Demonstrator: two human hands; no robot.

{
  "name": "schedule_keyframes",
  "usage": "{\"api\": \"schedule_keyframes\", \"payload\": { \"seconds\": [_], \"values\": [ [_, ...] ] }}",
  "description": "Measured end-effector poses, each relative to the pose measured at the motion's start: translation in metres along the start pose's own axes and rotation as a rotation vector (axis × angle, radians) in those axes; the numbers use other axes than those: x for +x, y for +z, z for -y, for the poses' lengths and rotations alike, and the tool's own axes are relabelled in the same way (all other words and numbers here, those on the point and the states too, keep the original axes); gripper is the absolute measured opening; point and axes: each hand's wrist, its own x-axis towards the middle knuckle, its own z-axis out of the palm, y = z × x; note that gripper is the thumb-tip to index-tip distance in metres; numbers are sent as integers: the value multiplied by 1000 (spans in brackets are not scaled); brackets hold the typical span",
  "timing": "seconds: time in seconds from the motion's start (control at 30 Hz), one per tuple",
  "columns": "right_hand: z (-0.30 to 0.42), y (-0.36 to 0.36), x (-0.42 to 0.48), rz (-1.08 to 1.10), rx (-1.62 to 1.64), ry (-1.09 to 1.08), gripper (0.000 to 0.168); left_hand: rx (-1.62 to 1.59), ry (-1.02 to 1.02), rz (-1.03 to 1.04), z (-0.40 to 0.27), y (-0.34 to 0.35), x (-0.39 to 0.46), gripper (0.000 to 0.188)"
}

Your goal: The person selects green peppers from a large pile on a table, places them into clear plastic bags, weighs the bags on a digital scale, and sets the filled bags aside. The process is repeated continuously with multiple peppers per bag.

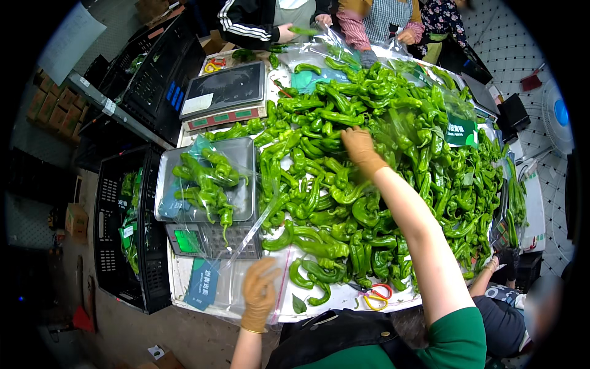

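My right hand (pixel 362 148), in a tan glove, reaches into a wide heap of green peppers (pixel 341 184). Its fingertips touch peppers, but whether they grip one is hidden. Near the table's front edge, my left hand (pixel 259 295), gloved alike, hovers over flat clear plastic bags (pixel 226 295), fingers spread and holding nothing. To its upper left stands a digital scale (pixel 216 240) with a lit green display. On the scale's metal tray (pixel 161 203) lies an opened clear bag (pixel 235 177) with several peppers in it. A teal printed card (pixel 203 283) rests below the scale.
Red-and-yellow-handled scissors (pixel 378 295) lie at the front edge. A second scale (pixel 226 92) stands at the back left. Black crates (pixel 154 230) with bagged peppers flank the table's left side. Co-workers' hands (pixel 285 33) handle bags opposite; another person (pixel 502 313) is at the right.
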Motion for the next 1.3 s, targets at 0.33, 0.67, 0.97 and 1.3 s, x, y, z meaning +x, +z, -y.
{"api": "schedule_keyframes", "payload": {
  "seconds": [0.33,0.67,0.97,1.3],
  "values": [
    [75,-125,-14,238,975,-483,50,-1457,-677,-174,-5,75,58,75],
    [-20,-33,27,-218,506,10,39,-1477,-780,-138,-15,59,17,52],
    [101,-202,-169,492,1982,371,41,-1799,-704,-167,-22,48,15,47],
    [149,-207,-243,304,1744,115,49,-1642,-741,-122,-47,47,-8,57]
  ]
}}
